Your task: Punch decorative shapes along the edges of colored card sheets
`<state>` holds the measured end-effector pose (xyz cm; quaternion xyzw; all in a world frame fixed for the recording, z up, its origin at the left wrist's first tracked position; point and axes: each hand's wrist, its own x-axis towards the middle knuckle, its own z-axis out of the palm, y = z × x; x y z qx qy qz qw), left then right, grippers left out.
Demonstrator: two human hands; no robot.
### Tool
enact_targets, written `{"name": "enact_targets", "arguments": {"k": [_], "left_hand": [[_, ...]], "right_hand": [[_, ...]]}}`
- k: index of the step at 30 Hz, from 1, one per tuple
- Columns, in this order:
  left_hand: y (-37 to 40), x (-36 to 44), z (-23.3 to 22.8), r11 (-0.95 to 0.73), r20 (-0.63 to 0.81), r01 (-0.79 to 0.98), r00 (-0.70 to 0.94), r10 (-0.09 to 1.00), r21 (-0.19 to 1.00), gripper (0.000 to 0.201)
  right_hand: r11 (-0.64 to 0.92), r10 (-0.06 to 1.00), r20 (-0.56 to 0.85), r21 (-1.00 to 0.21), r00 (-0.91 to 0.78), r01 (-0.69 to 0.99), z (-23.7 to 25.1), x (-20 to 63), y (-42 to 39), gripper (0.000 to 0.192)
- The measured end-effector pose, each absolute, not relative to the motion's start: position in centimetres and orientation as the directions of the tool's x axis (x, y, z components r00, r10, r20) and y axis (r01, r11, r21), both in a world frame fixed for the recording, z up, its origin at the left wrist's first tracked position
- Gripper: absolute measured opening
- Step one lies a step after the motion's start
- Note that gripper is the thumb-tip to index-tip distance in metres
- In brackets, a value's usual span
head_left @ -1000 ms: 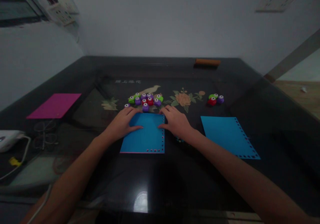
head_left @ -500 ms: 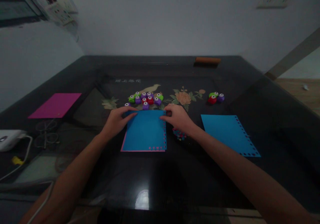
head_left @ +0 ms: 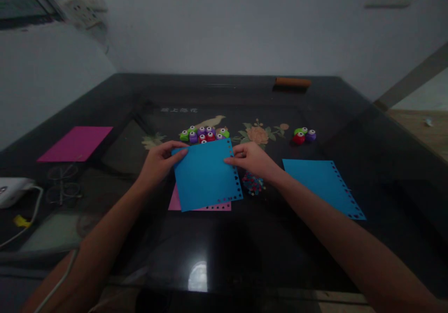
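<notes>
Between my hands is a blue sheet of paper (head_left: 206,175), tilted, with rows of punched holes along its right and bottom edges. My left hand (head_left: 163,159) pinches its upper left corner, thumb on top. At the right edge, near the top, my right hand (head_left: 252,159) grips it between thumb and fingers. Partly covered below lies a pink sheet (head_left: 175,202), holes showing along its bottom edge. A small heap of punched paper bits (head_left: 253,184) sits under my right wrist. Behind the blue sheet stand several craft punches (head_left: 210,135) in green, purple and red, each with an eye.
Another blue sheet (head_left: 318,182) with punched edges lies to the right. Three more punches (head_left: 304,136) cluster behind it. A magenta sheet (head_left: 75,144) lies at the left, near a white device (head_left: 14,191) with a cable. An orange-brown roll (head_left: 292,82) rests at the back.
The blue sheet has been lifted and turned slightly off the pink one, its lower right corner swinging right. More of the pink sheet's punched bottom edge shows. Both hands still hold the blue sheet.
</notes>
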<state>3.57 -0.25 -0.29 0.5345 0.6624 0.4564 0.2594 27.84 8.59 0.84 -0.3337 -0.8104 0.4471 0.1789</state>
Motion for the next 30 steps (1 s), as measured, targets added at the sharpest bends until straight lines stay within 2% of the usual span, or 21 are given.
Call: {"name": "enact_targets", "arguments": {"k": [3, 7, 10, 15, 21, 25, 30], "left_hand": [[-0.4, 3.9, -0.2, 0.014, 0.105, 0.378, -0.291, 0.951, 0.926, 0.028], [-0.5, 4.4, -0.1, 0.020, 0.012, 0.112, -0.277, 0.961, 0.994, 0.041], [-0.7, 4.7, -0.3, 0.095, -0.094, -0.007, -0.214, 0.972, 0.995, 0.041], [-1.8, 5.3, -0.9, 0.242, -0.243, 0.071, 0.000, 0.970, 0.968, 0.041], [-3.0, 7.1, -0.6, 0.289, -0.299, 0.137, 0.053, 0.953, 0.947, 0.063], [-3.1, 7.6, -0.4, 0.314, -0.330, 0.152, 0.095, 0.939, 0.937, 0.060], [-2.9, 7.4, -0.5, 0.274, -0.298, 0.193, 0.111, 0.948, 0.942, 0.051]], "right_hand": [[0.365, 0.704, -0.018, -0.848, -0.710, 0.383, 1.3, 28.1, 8.6, 0.042], [0.341, 0.714, -0.034, -0.855, -0.699, 0.390, 2.1, 28.6, 8.8, 0.040], [0.328, 0.717, -0.017, -0.874, -0.696, 0.358, 2.6, 29.1, 9.1, 0.041], [0.296, 0.745, -0.010, -0.891, -0.667, 0.343, 3.6, 29.9, 9.4, 0.038], [0.286, 0.766, 0.006, -0.898, -0.643, 0.333, 4.7, 30.5, 9.4, 0.029], [0.279, 0.767, 0.011, -0.906, -0.642, 0.318, 4.8, 30.7, 9.5, 0.026], [0.250, 0.730, 0.001, -0.931, -0.683, 0.266, 4.5, 30.8, 9.4, 0.025]]}}
